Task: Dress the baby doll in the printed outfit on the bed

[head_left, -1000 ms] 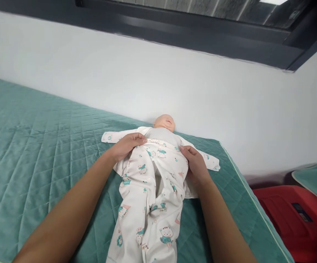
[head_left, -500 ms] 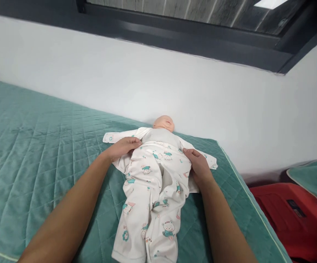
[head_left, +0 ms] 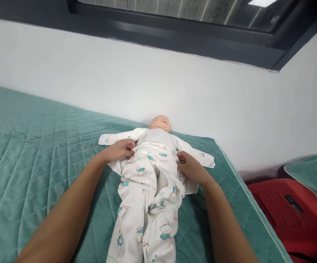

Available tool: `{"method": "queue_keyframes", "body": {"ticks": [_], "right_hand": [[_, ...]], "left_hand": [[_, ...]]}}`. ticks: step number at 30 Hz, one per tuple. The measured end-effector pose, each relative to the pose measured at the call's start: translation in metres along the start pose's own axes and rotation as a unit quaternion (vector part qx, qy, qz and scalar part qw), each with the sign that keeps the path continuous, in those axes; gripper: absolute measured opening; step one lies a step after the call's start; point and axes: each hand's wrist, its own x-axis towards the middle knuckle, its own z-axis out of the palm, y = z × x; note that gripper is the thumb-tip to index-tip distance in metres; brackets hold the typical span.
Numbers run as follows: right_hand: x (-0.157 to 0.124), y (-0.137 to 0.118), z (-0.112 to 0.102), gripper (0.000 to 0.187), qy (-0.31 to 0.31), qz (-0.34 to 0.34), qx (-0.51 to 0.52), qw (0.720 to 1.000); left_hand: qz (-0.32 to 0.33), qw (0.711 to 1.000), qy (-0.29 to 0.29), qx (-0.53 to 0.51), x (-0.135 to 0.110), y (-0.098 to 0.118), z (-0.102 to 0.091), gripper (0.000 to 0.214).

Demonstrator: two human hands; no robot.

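Observation:
A baby doll [head_left: 160, 123] lies on its back, its head by the wall, with a white long-sleeved baby shirt [head_left: 192, 151] on its arms and a greyish torso showing at the chest. White baby pants [head_left: 158, 182] with teal and pink animal prints cover it from the belly down. At the left side of the waistband, my left hand [head_left: 119, 149] has its fingers curled and closed on the fabric. My right hand [head_left: 191, 166] pinches the opposite side of the pants just below the waist. Some of its fingertips are hidden in the cloth.
Under the doll spreads a green quilted bed cover [head_left: 51, 157], with a pale piped edge on the right. A white wall [head_left: 153, 84] stands behind, below a dark window frame [head_left: 174, 40]. Beyond the bed's right edge are a red plastic object [head_left: 292, 215] and a green cloth [head_left: 314, 175].
Both hands have curled their fingers more at the waist sides, the right one slightly lower on the pants. The view has shifted a little, so the doll appears slightly further left.

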Motion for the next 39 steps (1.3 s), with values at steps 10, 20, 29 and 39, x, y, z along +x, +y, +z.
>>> {"method": "queue_keyframes", "body": {"ticks": [10,20,29,39], "right_hand": [[0.009,0.004,0.015,0.014,0.077,-0.004,-0.037,0.996],[0.000,-0.007,0.016,0.017,-0.026,0.029,0.260,0.965],[-0.003,-0.011,0.019,0.025,-0.036,0.021,0.384,0.923],[0.001,-0.006,0.021,0.019,-0.026,0.020,0.311,0.950]], "left_hand": [[0.000,0.963,0.139,0.232,0.011,0.009,0.021,0.005],[-0.012,0.999,0.036,0.039,0.007,0.013,0.017,0.010],[-0.033,0.984,0.082,-0.153,0.013,0.001,0.026,0.013],[0.045,0.999,0.027,0.001,0.007,0.012,0.017,0.028]]}}
